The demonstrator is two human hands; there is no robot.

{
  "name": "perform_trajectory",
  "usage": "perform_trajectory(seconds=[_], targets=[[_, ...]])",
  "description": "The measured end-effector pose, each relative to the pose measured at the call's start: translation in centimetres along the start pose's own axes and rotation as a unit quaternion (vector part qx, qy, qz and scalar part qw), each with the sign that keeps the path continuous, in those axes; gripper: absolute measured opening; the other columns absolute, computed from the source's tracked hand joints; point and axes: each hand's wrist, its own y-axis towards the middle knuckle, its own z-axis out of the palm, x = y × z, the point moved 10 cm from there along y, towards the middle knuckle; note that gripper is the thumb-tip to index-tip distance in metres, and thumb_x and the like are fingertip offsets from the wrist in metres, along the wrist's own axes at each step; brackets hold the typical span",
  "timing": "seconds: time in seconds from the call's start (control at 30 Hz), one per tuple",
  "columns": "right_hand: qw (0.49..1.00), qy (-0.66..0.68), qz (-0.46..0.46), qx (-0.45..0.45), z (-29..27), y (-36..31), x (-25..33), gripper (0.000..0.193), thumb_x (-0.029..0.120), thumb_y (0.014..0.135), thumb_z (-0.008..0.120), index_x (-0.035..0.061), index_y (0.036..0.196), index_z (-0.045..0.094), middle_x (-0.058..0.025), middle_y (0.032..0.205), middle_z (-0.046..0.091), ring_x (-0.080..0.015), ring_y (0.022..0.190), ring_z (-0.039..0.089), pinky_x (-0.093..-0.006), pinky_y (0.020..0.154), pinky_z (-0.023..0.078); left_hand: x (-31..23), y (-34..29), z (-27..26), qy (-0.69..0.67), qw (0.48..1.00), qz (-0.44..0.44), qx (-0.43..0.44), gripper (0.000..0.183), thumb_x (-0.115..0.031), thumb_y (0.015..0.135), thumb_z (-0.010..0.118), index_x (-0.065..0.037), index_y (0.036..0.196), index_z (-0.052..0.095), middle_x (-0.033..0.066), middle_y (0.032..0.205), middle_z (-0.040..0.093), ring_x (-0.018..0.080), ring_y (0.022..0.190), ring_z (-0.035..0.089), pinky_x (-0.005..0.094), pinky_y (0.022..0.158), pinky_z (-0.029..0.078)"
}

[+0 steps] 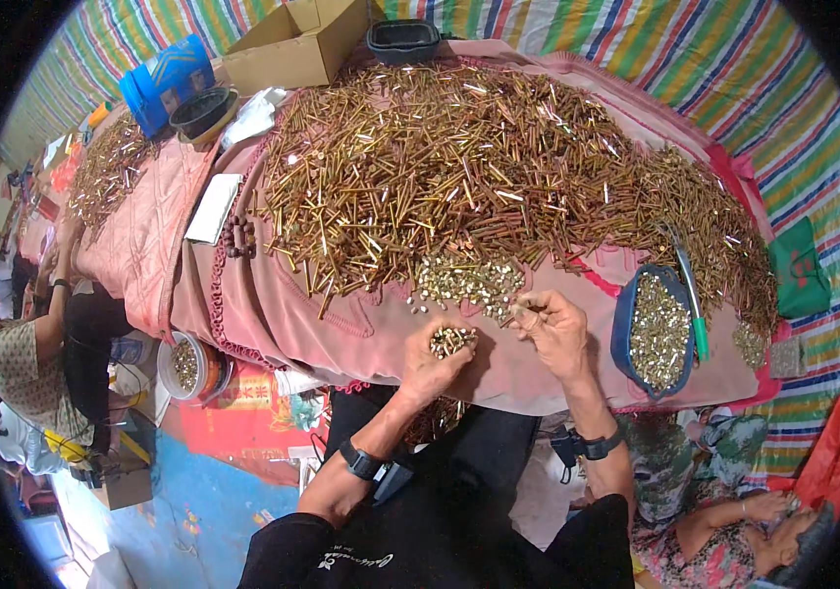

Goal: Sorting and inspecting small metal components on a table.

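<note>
My left hand (430,368) is curled around a bunch of small pieces (452,342) with whitish and gold ends; whether they are loose bits or the ends of thin rods is hard to tell. To its right, my right hand (555,334) has thumb and forefinger pinched together on something too small to name. Just beyond both hands lies a little heap of whitish and gold bits (467,280) on the pink cloth (332,329). Behind it spreads a large pile of thin gold-brown metallic rods (449,162).
On the right, a dark blue tub (624,344) holds similar small bits, beside a green-handled tool (701,339). A cardboard box (307,49), black tray (403,41) and blue container (167,83) stand at the back. Another person (37,344) works at left; another is lower right.
</note>
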Motion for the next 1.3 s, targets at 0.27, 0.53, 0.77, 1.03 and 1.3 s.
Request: perform_trajectory(seconds=[0.27, 0.53, 0.77, 1.03, 1.3], targets=[[0.997, -0.032, -0.053, 0.046, 3.4, -0.1, 1.0, 0.015, 0.011, 0.09, 0.068, -0.0007, 0.098, 0.063, -0.0029, 0.081, 0.066, -0.0074, 0.068, 0.061, -0.0233, 0.061, 0.051, -0.5, -0.1, 0.5, 0.015, 1.0, -0.009, 0.025, 0.018, -0.002, 0.077, 0.067, -0.002, 0.095, 0.066, 0.0018, 0.083, 0.066, 0.0075, 0.076, 0.06, 0.0239, 0.068, 0.05], [0.925, -0.283, -0.242, 0.08, 5.8, -1.4, 5.9, 0.016, 0.005, 0.083, 0.07, -0.0005, 0.096, 0.062, -0.0139, 0.084, 0.065, -0.0259, 0.071, 0.065, -0.0343, 0.063, 0.05, -0.7, -0.4, 0.3, -0.004, 1.0, -0.007, 0.019, 0.018, 0.0, 0.078, 0.068, -0.002, 0.096, 0.066, 0.0022, 0.085, 0.067, 0.0081, 0.078, 0.061, 0.024, 0.071, 0.05], [0.921, -0.329, -0.207, 0.034, 3.8, -2.5, 1.9, 0.014, 0.007, 0.084, 0.069, 0.0014, 0.095, 0.063, -0.0139, 0.086, 0.066, -0.0259, 0.072, 0.066, -0.0342, 0.065, 0.051, 0.0, -0.3, -1.0, -0.127, 0.99, -0.047, -0.043, 0.018, -0.001, 0.08, 0.073, -0.003, 0.095, 0.062, 0.0017, 0.088, 0.065, 0.008, 0.076, 0.061, 0.0235, 0.068, 0.051], [0.954, -0.282, -0.094, -0.04, 1.5, -2.8, -0.5, 0.015, 0.012, 0.083, 0.073, 0.0028, 0.093, 0.066, -0.0084, 0.081, 0.069, -0.0141, 0.069, 0.064, -0.029, 0.062, 0.05, 0.7, -0.3, 0.2, -0.11, 0.989, -0.089, -0.04, 0.019, 0.0, 0.079, 0.072, -0.001, 0.095, 0.063, 0.0042, 0.085, 0.068, 0.01, 0.074, 0.064, 0.0241, 0.065, 0.053], [0.964, -0.251, -0.085, -0.026, 1.4, -2.9, -0.5, 0.016, 0.013, 0.088, 0.068, 0.0032, 0.101, 0.069, -0.0081, 0.082, 0.068, -0.0158, 0.069, 0.064, -0.0289, 0.063, 0.05, 1.6, 0.2, 2.7, -0.091, 0.983, -0.162, 0.0, 0.023, -0.002, 0.073, 0.072, -0.001, 0.095, 0.063, 0.0056, 0.085, 0.067, 0.0124, 0.074, 0.063, 0.028, 0.066, 0.054]])
